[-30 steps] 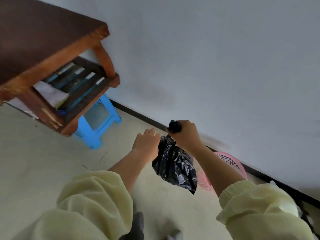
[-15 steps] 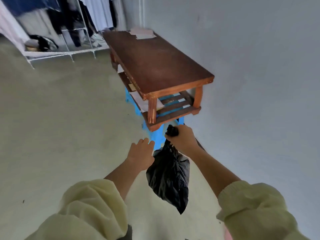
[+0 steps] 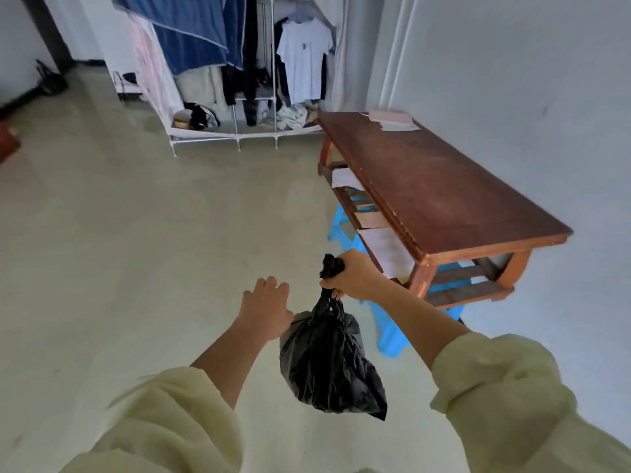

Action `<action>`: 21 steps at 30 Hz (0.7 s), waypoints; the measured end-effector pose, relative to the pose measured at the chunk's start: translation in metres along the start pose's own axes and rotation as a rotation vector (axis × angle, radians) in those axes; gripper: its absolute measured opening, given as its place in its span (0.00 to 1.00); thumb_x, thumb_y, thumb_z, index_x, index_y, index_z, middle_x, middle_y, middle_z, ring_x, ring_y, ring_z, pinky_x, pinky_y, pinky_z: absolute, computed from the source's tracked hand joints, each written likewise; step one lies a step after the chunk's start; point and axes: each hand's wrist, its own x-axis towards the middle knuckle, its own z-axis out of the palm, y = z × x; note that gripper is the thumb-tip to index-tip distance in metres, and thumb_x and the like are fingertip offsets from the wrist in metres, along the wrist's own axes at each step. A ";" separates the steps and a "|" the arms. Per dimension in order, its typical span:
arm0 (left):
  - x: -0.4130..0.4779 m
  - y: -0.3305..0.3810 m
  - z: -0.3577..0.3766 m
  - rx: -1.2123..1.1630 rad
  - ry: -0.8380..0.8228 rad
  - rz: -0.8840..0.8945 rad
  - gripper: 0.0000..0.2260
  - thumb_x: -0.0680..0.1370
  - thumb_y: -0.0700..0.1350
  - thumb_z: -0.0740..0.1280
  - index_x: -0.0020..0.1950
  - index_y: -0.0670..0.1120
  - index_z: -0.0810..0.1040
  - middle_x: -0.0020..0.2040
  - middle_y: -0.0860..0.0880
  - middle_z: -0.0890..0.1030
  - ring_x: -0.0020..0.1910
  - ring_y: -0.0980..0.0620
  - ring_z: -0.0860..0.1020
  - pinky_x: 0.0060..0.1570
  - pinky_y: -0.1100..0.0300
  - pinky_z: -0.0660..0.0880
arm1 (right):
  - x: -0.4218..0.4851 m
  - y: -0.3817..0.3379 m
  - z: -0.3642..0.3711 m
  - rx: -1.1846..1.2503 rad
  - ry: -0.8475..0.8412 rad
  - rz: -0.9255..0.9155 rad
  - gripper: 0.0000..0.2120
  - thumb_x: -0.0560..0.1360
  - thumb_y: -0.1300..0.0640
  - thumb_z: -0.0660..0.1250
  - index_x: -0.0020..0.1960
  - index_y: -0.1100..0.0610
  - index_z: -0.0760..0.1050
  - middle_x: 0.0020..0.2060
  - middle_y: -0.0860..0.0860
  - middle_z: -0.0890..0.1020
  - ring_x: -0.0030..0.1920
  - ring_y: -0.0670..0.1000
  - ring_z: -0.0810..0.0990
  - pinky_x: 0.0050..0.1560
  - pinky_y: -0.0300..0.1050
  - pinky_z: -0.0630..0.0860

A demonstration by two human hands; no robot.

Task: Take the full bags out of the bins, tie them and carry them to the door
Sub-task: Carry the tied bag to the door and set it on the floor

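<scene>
A full black rubbish bag (image 3: 329, 363) hangs in the air in front of me, its neck gathered into a bunch. My right hand (image 3: 353, 276) grips that bunched neck from above, with the black end sticking out past the thumb. My left hand (image 3: 266, 307) hovers just left of the bag with its fingers loosely spread, holding nothing; its heel is close to the bag's upper edge. No bin is in view.
A long brown wooden table (image 3: 437, 189) with a lower shelf stands along the right wall, with blue plastic stools (image 3: 392, 336) under it. A white clothes rack (image 3: 246, 73) with hanging garments fills the far wall. Bare pale floor (image 3: 119, 233) stretches left and ahead.
The view has swung left and up, away from the wall and the pink bin, so the table and clothes rack now show. The bag stays hanging from my right hand.
</scene>
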 end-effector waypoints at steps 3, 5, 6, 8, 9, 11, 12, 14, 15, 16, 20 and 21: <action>0.025 -0.069 -0.020 -0.026 0.003 -0.069 0.18 0.78 0.48 0.60 0.68 0.46 0.68 0.66 0.46 0.68 0.65 0.46 0.66 0.57 0.52 0.69 | 0.053 -0.057 0.023 -0.003 -0.013 -0.058 0.07 0.70 0.62 0.73 0.36 0.64 0.78 0.33 0.61 0.83 0.24 0.45 0.78 0.38 0.40 0.80; 0.043 -0.108 -0.035 -0.047 0.021 -0.105 0.18 0.78 0.47 0.60 0.68 0.46 0.68 0.66 0.46 0.69 0.65 0.46 0.67 0.58 0.52 0.69 | 0.087 -0.093 0.034 0.006 -0.032 -0.080 0.07 0.70 0.62 0.74 0.41 0.67 0.80 0.32 0.60 0.83 0.26 0.48 0.79 0.40 0.43 0.81; 0.053 -0.127 -0.041 -0.056 0.030 -0.125 0.19 0.78 0.47 0.60 0.68 0.46 0.68 0.66 0.46 0.69 0.65 0.46 0.67 0.58 0.52 0.69 | 0.103 -0.109 0.040 0.014 -0.043 -0.086 0.07 0.70 0.63 0.74 0.41 0.67 0.80 0.31 0.59 0.82 0.26 0.49 0.80 0.39 0.42 0.81; 0.076 -0.168 -0.053 -0.067 0.046 -0.173 0.19 0.78 0.47 0.60 0.68 0.46 0.68 0.66 0.46 0.68 0.65 0.46 0.67 0.58 0.51 0.69 | 0.143 -0.141 0.054 0.020 -0.069 -0.117 0.06 0.70 0.63 0.74 0.37 0.63 0.79 0.27 0.55 0.80 0.22 0.44 0.79 0.30 0.34 0.78; 0.087 -0.186 -0.058 -0.064 0.052 -0.190 0.19 0.77 0.47 0.60 0.68 0.46 0.68 0.67 0.46 0.68 0.65 0.46 0.67 0.59 0.51 0.69 | 0.161 -0.155 0.060 0.025 -0.081 -0.131 0.07 0.70 0.63 0.74 0.36 0.61 0.78 0.27 0.53 0.79 0.21 0.42 0.77 0.26 0.31 0.75; 0.113 -0.229 -0.067 -0.051 0.066 -0.229 0.20 0.77 0.47 0.60 0.69 0.46 0.67 0.67 0.45 0.68 0.65 0.46 0.67 0.59 0.51 0.70 | 0.203 -0.187 0.075 0.043 -0.107 -0.155 0.06 0.70 0.63 0.74 0.37 0.62 0.78 0.27 0.53 0.80 0.21 0.42 0.78 0.25 0.30 0.73; 0.126 -0.249 -0.072 -0.043 0.067 -0.247 0.20 0.77 0.48 0.60 0.69 0.46 0.67 0.67 0.46 0.68 0.65 0.46 0.67 0.59 0.51 0.70 | 0.222 -0.201 0.081 0.053 -0.121 -0.160 0.05 0.70 0.63 0.74 0.39 0.63 0.79 0.28 0.54 0.80 0.23 0.43 0.78 0.26 0.31 0.74; 0.155 -0.292 -0.080 -0.044 0.062 -0.293 0.20 0.78 0.48 0.60 0.69 0.47 0.67 0.67 0.46 0.68 0.66 0.46 0.67 0.59 0.51 0.70 | 0.267 -0.234 0.095 0.075 -0.172 -0.168 0.08 0.70 0.63 0.74 0.43 0.68 0.80 0.30 0.57 0.81 0.25 0.47 0.80 0.30 0.34 0.78; 0.171 -0.314 -0.084 -0.048 0.063 -0.318 0.20 0.77 0.48 0.60 0.69 0.47 0.67 0.67 0.46 0.68 0.65 0.46 0.67 0.59 0.51 0.70 | 0.292 -0.251 0.103 0.080 -0.201 -0.183 0.09 0.69 0.63 0.74 0.44 0.70 0.80 0.31 0.58 0.82 0.26 0.48 0.80 0.33 0.36 0.80; 0.186 -0.335 -0.088 -0.058 0.066 -0.343 0.20 0.77 0.48 0.60 0.69 0.47 0.67 0.67 0.46 0.68 0.65 0.47 0.67 0.59 0.51 0.70 | 0.315 -0.268 0.108 0.077 -0.229 -0.204 0.10 0.69 0.64 0.74 0.45 0.71 0.80 0.32 0.59 0.82 0.26 0.48 0.81 0.35 0.38 0.81; 0.239 -0.414 -0.108 -0.126 0.074 -0.449 0.21 0.77 0.48 0.61 0.70 0.48 0.67 0.68 0.47 0.68 0.65 0.48 0.67 0.59 0.52 0.69 | 0.403 -0.340 0.122 0.078 -0.318 -0.276 0.10 0.68 0.65 0.74 0.45 0.72 0.80 0.32 0.59 0.82 0.26 0.48 0.81 0.36 0.39 0.81; 0.254 -0.435 -0.114 -0.134 0.083 -0.473 0.21 0.77 0.48 0.61 0.70 0.48 0.67 0.68 0.47 0.68 0.65 0.48 0.67 0.59 0.52 0.70 | 0.425 -0.360 0.127 0.073 -0.334 -0.294 0.10 0.68 0.65 0.74 0.44 0.71 0.80 0.31 0.58 0.81 0.25 0.47 0.80 0.33 0.36 0.79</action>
